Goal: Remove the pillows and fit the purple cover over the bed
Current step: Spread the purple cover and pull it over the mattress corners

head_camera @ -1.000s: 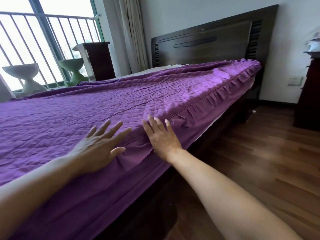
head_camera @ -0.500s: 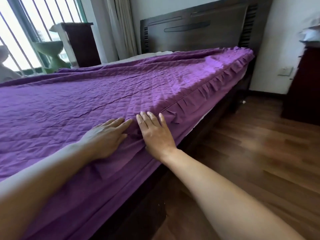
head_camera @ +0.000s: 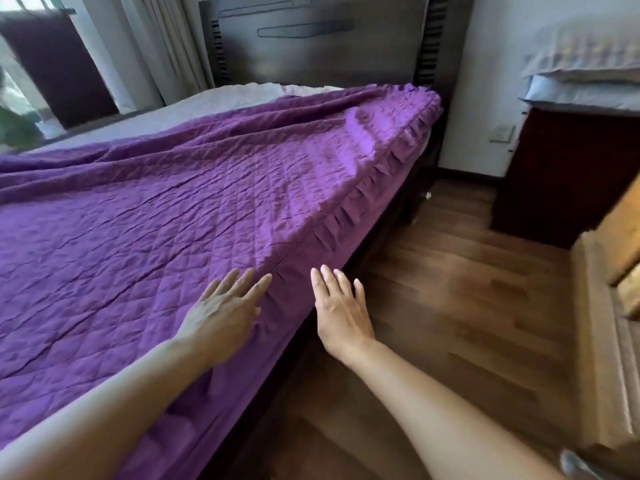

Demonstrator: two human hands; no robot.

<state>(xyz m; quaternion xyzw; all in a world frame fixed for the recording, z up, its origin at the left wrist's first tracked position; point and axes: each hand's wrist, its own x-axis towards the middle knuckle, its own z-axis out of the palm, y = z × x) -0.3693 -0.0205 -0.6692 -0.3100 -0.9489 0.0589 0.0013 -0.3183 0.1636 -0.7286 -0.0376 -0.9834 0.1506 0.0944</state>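
Observation:
The quilted purple cover (head_camera: 180,209) lies spread over the bed, its ruffled skirt hanging down the near side. A strip of white mattress (head_camera: 221,102) shows bare at the head end by the dark headboard (head_camera: 318,46). My left hand (head_camera: 225,310) lies flat on the cover near the seam at the bed's edge, fingers straight. My right hand (head_camera: 341,313) is open with straight fingers, just off the bed's edge beside the skirt, over the floor. Pillows (head_camera: 585,74) are stacked on the dark cabinet at the right.
Wooden floor (head_camera: 460,289) runs along the bed's right side. A dark cabinet (head_camera: 561,174) stands against the wall at right, and light wooden furniture (head_camera: 609,341) sits at the right edge. A dark nightstand (head_camera: 59,64) and curtains stand by the window at far left.
My view has swung right and down. My right hand has slid off the cover's edge to the side of the bed. My left hand has stayed flat on the cover.

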